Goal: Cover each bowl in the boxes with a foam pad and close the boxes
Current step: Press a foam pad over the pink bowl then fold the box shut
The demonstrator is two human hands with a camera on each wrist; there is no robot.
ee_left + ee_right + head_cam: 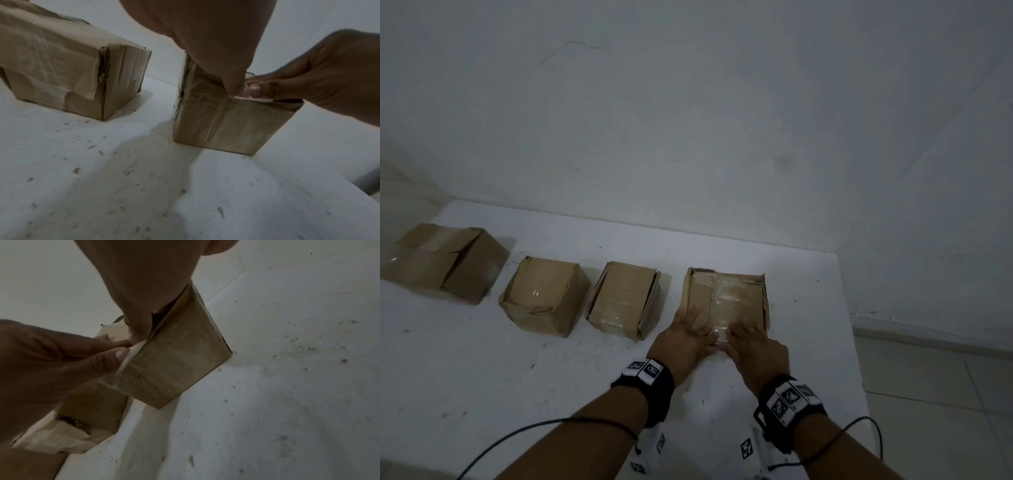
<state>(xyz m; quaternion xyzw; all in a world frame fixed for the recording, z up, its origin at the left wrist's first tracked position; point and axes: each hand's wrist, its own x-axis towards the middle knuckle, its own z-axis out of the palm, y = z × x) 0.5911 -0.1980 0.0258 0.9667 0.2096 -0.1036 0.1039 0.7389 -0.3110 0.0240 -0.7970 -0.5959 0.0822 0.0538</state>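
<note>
Boxes stand in a row on the white table (551, 377), and on the rightmost box (726, 298) the flat left hand (685, 337) and right hand (755, 346) press flaps that may spring open once released.

Hands cover rightmost box (726, 294) near edge; contents hidden.

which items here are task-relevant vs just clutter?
Job:
- rightmost box, flaps pressed down by left hand and right hand
- three other boxes, flaps down

Not job:
- white table
- wrist cables
</note>
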